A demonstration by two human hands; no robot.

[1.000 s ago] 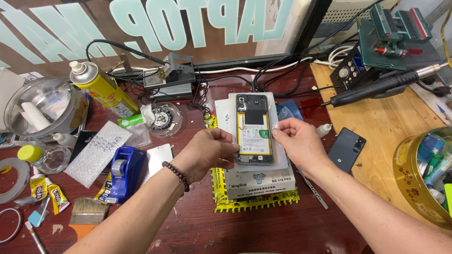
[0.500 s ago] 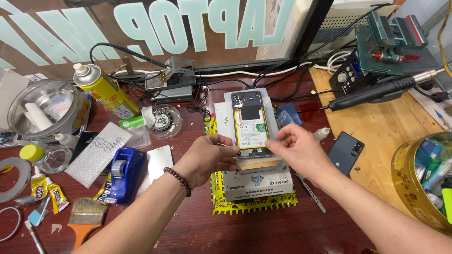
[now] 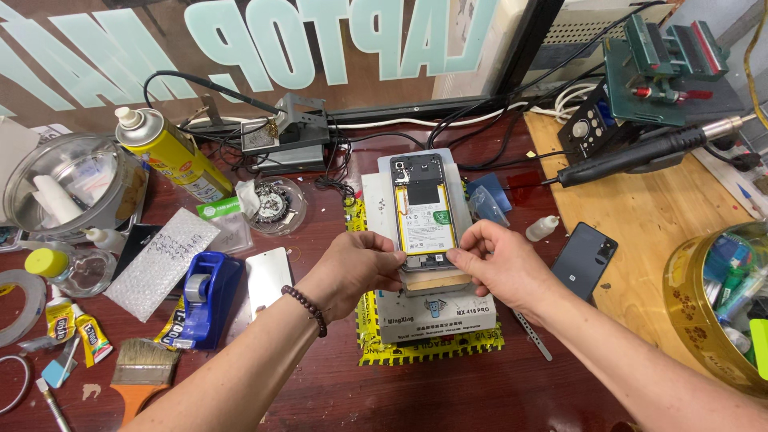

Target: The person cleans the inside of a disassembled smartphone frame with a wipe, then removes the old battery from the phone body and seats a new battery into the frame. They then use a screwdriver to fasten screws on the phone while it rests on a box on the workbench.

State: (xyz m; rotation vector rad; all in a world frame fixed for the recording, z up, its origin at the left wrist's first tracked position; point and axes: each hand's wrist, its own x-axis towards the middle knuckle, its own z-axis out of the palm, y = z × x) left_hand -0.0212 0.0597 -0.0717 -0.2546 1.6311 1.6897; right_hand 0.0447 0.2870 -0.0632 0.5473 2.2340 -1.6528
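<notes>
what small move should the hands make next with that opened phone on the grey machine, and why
Probably a small nudge to square the opened phone on the grey machine. Left hand and right hand both pinch its near end, one at each corner, and that end sits over a tan strip, so the phone looks not yet settled flat and centred.

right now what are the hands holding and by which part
Both hands hold the opened phone by its near end: left hand fingers on the near-left edge, right hand fingers on the near-right corner.
</notes>
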